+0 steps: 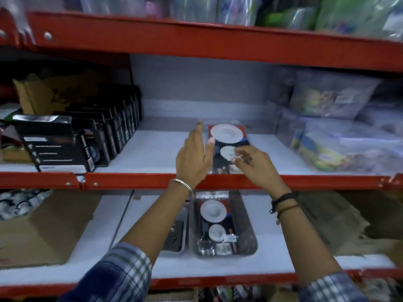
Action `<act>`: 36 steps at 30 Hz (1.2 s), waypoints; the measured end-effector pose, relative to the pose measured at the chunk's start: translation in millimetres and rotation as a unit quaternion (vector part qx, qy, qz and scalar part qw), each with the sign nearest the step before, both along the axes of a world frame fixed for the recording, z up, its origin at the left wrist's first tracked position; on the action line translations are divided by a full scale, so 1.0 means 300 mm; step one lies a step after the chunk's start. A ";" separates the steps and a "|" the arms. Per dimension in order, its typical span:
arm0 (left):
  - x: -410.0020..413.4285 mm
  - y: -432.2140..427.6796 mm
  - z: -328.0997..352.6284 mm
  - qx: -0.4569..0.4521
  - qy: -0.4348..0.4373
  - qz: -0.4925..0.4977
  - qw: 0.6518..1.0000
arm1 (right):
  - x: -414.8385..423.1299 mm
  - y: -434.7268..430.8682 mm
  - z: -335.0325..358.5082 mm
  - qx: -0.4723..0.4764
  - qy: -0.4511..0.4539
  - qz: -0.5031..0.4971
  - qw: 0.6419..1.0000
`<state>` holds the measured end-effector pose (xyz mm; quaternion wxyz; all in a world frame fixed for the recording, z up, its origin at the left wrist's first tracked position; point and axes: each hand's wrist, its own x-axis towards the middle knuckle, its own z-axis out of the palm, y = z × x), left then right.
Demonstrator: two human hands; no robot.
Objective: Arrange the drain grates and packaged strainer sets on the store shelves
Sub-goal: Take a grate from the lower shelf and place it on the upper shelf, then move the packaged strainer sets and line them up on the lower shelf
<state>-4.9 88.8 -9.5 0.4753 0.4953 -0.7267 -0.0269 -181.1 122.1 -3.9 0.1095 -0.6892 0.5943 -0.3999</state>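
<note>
Red-framed store shelves with white boards fill the view; the landmark is a packaged strainer set [226, 147], a clear-wrapped dark card showing one large and one small white round strainer, lying flat on the middle shelf [152, 149] with its near end at the shelf's red front lip. The left hand [194, 155] stands against the left edge of this pack, fingers straight and spread wide, thumb touching the wrapper; the right hand [255, 164] is on the pack's near right part, fingertips narrowed in a light pinch at the small strainer (whether it truly grips the wrapper I cannot tell). A metal bangle [183, 186] circles the left wrist; dark cords [283, 203] circle the right; both sleeves are blue plaid. Well to the left of the pack stands a row of black boxes [87, 136], with a brown carton behind them; to the right lie clear bags [340, 131] of blurred goods. Directly below the pack, on the lower shelf, a second strainer set [216, 223] lies in a grey tray [250, 243]; just left of that tray sits a metal drain grate [174, 234], partly hidden by the left forearm; further left is a flattened cardboard box [50, 232].
</note>
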 end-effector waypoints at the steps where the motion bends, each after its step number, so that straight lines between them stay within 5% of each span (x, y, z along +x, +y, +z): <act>1: -0.063 -0.005 0.005 0.034 -0.015 0.007 0.999 | -0.050 -0.024 0.002 -0.009 0.011 -0.026 1.000; 4: -0.156 -0.031 -0.015 0.158 -0.081 0.077 0.981 | -0.141 -0.102 -0.023 0.024 0.042 -0.090 0.995; 9: -0.204 -0.086 -0.025 0.263 -0.024 0.092 0.960 | -0.204 -0.188 -0.043 0.122 0.029 -0.136 0.983; 16: -0.213 -0.114 0.059 0.279 0.252 0.030 0.926 | -0.199 -0.213 0.007 0.086 -0.145 -0.115 0.979; 22: -0.154 0.055 0.021 0.248 0.393 -0.059 0.883 | -0.157 -0.062 -0.004 0.015 -0.149 -0.105 0.983; 32: 0.009 0.505 -0.278 0.203 0.253 -0.149 0.934 | -0.075 0.365 -0.309 -0.074 -0.067 -0.093 0.991; 36: 0.068 0.689 -0.462 0.291 0.142 -0.182 0.929 | -0.059 0.564 -0.537 -0.011 -0.059 -0.087 0.994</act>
